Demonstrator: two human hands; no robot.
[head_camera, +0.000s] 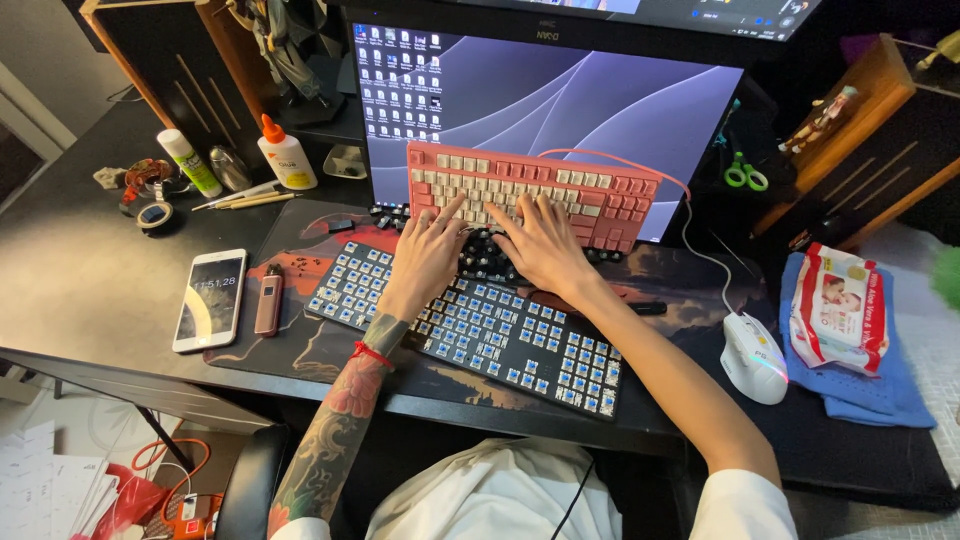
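Observation:
A pink keyboard (590, 190) with cream and pink keycaps leans against the monitor (560, 95). My left hand (425, 255) and my right hand (540, 245) both rest fingertips on its lower key rows, fingers spread. Below my hands lies a black keyboard (480, 335) with bare blue switches and no keycaps. A pile of dark keycaps (485, 262) sits between the two keyboards, partly under my palms.
A white phone (210, 298) and a small brown device (268, 298) lie at left. Glue bottles (285, 150), tape and pencils sit behind them. A white mouse (755, 358), a wipes pack (838, 305) on blue cloth and green scissors (745, 175) are at right.

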